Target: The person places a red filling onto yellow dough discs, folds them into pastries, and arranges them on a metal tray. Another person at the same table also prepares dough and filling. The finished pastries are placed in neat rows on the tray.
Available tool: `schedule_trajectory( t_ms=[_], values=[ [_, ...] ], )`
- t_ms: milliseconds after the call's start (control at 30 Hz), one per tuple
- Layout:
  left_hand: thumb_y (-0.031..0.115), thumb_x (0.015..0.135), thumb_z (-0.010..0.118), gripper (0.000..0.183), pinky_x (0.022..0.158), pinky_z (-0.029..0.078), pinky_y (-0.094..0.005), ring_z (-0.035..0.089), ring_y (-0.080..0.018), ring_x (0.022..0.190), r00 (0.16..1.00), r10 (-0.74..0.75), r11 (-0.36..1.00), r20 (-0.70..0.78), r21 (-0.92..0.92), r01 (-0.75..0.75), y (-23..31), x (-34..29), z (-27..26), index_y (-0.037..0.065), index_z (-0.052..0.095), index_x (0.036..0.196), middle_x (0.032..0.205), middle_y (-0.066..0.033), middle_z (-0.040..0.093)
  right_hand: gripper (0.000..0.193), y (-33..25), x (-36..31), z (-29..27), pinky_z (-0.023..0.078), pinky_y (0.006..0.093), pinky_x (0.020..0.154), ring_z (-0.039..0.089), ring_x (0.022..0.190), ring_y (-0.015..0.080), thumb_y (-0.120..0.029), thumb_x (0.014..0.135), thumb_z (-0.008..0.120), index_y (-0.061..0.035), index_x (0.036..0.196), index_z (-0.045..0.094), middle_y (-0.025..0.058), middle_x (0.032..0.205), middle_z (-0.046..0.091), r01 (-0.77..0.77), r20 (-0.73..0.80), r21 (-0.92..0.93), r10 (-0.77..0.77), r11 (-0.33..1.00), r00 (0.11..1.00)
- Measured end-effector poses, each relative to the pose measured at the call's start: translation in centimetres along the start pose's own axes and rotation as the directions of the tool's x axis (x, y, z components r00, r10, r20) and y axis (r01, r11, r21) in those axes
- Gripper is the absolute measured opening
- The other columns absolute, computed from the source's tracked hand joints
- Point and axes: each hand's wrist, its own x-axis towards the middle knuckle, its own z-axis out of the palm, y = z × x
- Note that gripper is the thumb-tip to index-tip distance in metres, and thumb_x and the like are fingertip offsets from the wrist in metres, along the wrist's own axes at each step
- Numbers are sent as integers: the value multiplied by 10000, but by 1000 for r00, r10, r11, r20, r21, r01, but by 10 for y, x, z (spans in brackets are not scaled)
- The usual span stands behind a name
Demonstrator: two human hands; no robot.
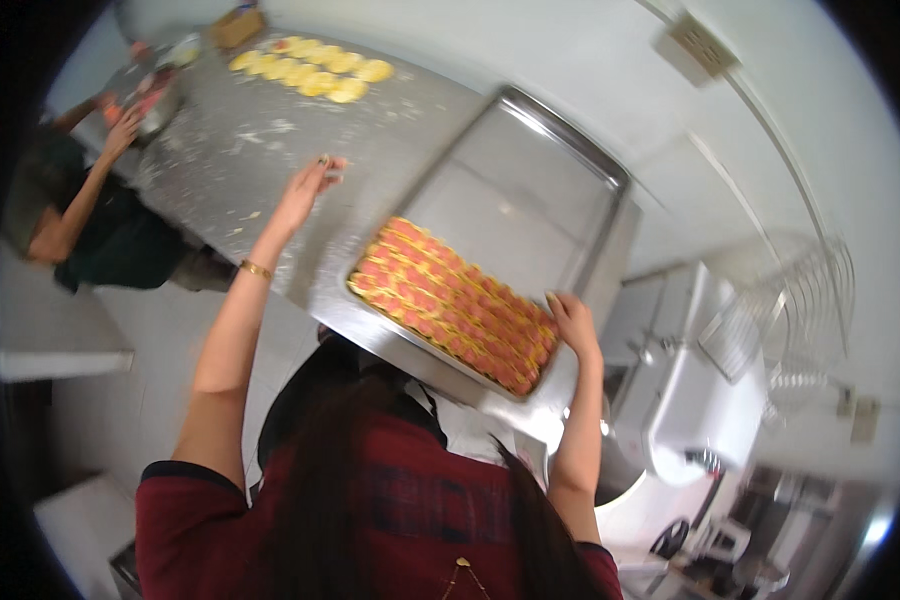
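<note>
A large metal baking tray point(515, 205) lies at a slant on the steel table. Its near half is packed with tight rows of small dough pieces point(455, 305) showing pinkish-red filling and yellow edges; the far half is bare metal. My right hand point(576, 325) is at the tray's right rim near the front, fingers bent over the edge and thumb toward the filled pieces. Over the table, left of the tray, my left hand point(313, 185) is raised with fingers apart and nothing visible in it. Slight blur softens those fingers.
Yellow dough rounds point(315, 68) lie in rows on the floured steel table point(270, 165), near a small cardboard box point(238, 27). At the far left a co-worker's hand point(122, 133) is at a metal bowl point(160, 110). A white machine point(705, 400) and wire rack point(780, 310) stand right.
</note>
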Motion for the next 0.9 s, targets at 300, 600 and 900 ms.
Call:
schedule_trajectory(
  t_ms=[300,600,900],
  values=[
    [196,905,488,284,745,456,-268,602,-132,811,895,-143,959,-422,164,231,-98,-75,-113,27,618,1093,861,-59,642,233,-31,28,6,488,296,732,617,797,202,-148,883,579,-27,1071,643,133,980,634,37,-106,-45,-41,998,994],
    [195,864,528,224,729,487,-379,629,-297,796,868,56,868,-493,455,202,-71,52,-157,54,685,940,890,-155,669,227,-179,47,79,482,356,812,605,926,318,3,820,568,-28,1036,628,143,1030,614,333,-24,178,-334,926,942],
    [198,850,548,202,780,499,-443,605,-364,908,845,98,756,-526,591,281,-86,280,-269,53,670,921,985,-204,615,193,-292,51,131,456,341,852,613,940,277,12,819,562,15,991,649,147,972,648,111,-222,94,-87,989,971]
  ],
)
